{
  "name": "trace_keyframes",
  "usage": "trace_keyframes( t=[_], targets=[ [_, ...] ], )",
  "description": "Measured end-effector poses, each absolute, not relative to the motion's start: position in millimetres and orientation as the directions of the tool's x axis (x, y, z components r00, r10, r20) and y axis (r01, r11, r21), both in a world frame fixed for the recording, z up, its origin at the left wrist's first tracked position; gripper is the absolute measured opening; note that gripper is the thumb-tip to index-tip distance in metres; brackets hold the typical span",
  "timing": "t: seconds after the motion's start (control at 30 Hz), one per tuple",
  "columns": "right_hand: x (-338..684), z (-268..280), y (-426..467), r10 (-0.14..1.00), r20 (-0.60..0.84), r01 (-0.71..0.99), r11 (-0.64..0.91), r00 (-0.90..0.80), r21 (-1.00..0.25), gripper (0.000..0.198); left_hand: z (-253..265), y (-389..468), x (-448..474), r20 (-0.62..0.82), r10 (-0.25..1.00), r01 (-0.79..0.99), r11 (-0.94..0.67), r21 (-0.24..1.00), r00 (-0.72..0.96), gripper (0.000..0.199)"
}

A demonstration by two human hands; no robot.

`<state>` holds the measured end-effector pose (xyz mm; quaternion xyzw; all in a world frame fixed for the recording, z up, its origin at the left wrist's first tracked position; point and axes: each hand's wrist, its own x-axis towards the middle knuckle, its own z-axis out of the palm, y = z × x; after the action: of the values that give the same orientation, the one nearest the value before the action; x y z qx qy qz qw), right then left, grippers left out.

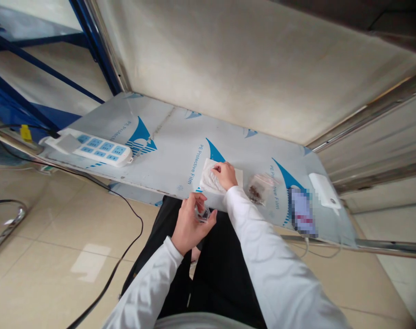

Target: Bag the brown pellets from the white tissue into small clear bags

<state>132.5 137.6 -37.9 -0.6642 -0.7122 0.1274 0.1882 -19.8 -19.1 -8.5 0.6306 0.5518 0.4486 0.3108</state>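
My left hand point(190, 224) is closed around a small clear container point(202, 213), just in front of the shelf's near edge. What the container holds, if anything, is too small to make out. My right hand point(225, 175) rests over a white tissue point(210, 179) that lies on the shelf, its fingertips pinched together at the tissue's surface. Whatever those fingertips grip is hidden. To the right of that hand lies a clear zip bag point(259, 189) with small brown bits inside.
The metal shelf point(173, 146) wears printed protective film. On its left sits a white power strip point(103, 150) with a black cable point(132, 242) trailing to the floor. At the right are a phone point(302, 212), blurred out, and a white power bank point(324, 191) with cords.
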Motion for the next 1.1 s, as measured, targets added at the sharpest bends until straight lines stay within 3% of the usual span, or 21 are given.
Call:
trace_keyframes(
  t=[0.3, 0.47, 0.57, 0.63, 0.7, 0.77, 0.9, 1.1],
  targets=[
    [124.2, -32.8, 125.7, 0.994, 0.066, 0.946, 0.105, -0.089, -0.306, 0.025, -12.2, -13.5, -31.0, 0.202, 0.978, 0.388, -0.166, 0.906, -0.053, 0.033],
    [124.1, -31.3, 128.8, 0.995, 0.080, 0.943, 0.082, -0.059, -0.322, 0.027, -11.6, -13.5, -33.8, 0.201, 0.978, 0.383, -0.167, 0.909, -0.050, 0.033],
    [122.7, -12.3, 116.4, 0.992, 0.108, 0.922, 0.102, -0.066, -0.374, 0.027, -10.2, -12.5, -35.6, 0.212, 0.976, 0.387, -0.174, 0.906, -0.058, 0.034],
    [119.3, 11.9, 93.7, 0.984, 0.152, 0.868, 0.157, -0.095, -0.472, 0.028, -7.6, -10.7, -36.3, 0.222, 0.973, 0.390, -0.181, 0.903, -0.063, 0.035],
    [114.0, 41.5, 62.1, 0.961, 0.215, 0.697, 0.274, -0.173, -0.662, 0.027, -3.5, -8.5, -35.7, 0.240, 0.969, 0.380, -0.198, 0.903, -0.064, 0.036],
    [107.3, 69.6, 30.6, 0.932, 0.194, 0.603, 0.348, -0.308, -0.718, 0.022, 1.4, -6.9, -33.2, 0.259, 0.964, 0.355, -0.223, 0.908, -0.056, 0.037],
    [95.1, 102.7, -1.6, 0.870, 0.045, 0.672, 0.411, -0.490, -0.616, 0.017, 11.1, -7.7, -25.0, 0.285, 0.958, 0.315, -0.279, 0.907, 0.028, 0.042],
    [96.5, 117.0, 4.1, 0.850, -0.121, 0.788, 0.410, -0.512, -0.459, 0.021, 18.6, -15.2, -18.4, 0.274, 0.957, 0.287, -0.289, 0.913, 0.092, 0.051]
  ],
)
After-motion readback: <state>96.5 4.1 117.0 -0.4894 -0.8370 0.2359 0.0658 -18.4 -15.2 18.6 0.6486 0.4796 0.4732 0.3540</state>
